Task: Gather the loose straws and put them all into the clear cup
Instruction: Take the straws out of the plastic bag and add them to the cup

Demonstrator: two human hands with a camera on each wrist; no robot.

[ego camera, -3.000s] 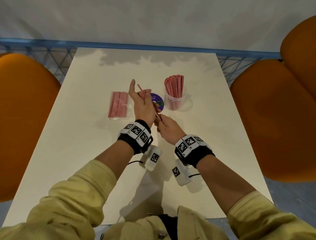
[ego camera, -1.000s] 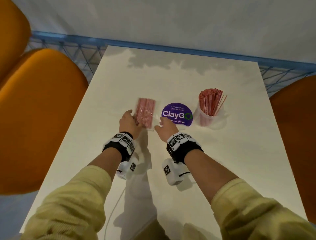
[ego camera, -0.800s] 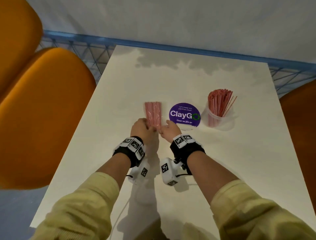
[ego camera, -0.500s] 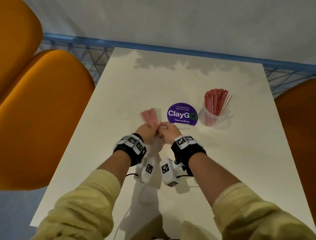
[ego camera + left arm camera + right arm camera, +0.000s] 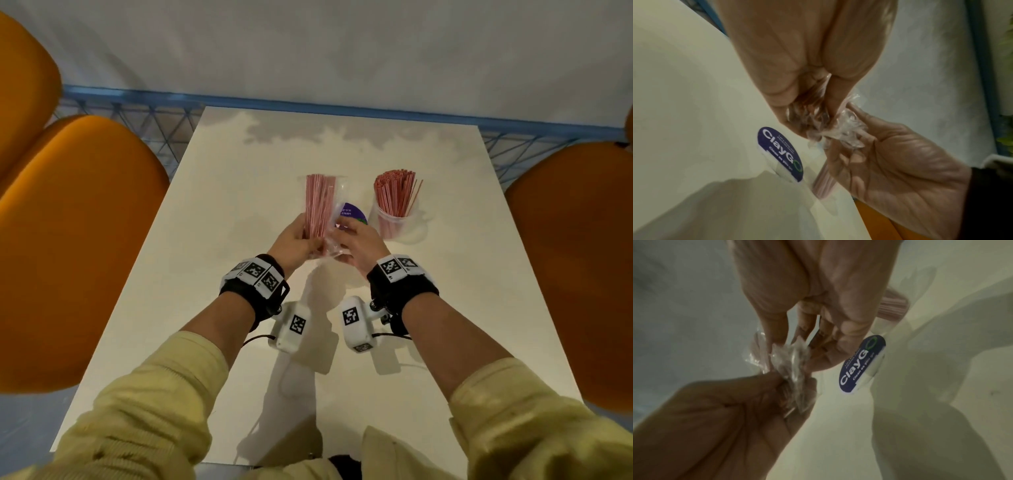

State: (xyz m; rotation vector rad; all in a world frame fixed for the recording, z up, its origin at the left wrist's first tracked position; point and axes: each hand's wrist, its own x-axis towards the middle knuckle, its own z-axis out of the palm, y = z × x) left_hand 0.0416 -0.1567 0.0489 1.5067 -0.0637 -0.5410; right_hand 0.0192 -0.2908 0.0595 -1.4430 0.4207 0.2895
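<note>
A clear plastic packet of pink straws (image 5: 320,205) stands upright above the table, held at its lower end by both hands. My left hand (image 5: 297,240) grips the packet's bottom; my right hand (image 5: 356,240) pinches the crinkled wrapper (image 5: 840,131) beside it. The same crumpled wrapper (image 5: 791,368) shows between the fingers in the right wrist view. The clear cup (image 5: 394,219) stands to the right, packed with red straws (image 5: 394,192); one straw leans out to the right.
A purple round ClayGo sticker (image 5: 352,212) lies on the white table (image 5: 239,240) behind the packet, also seen as a sticker (image 5: 781,152) in the left wrist view. Orange chairs (image 5: 75,246) flank the table on both sides. A blue rail runs behind the far edge.
The straw packet has been lifted off the table and tipped upright. Both hands came together at its lower end and now hold the wrapper.
</note>
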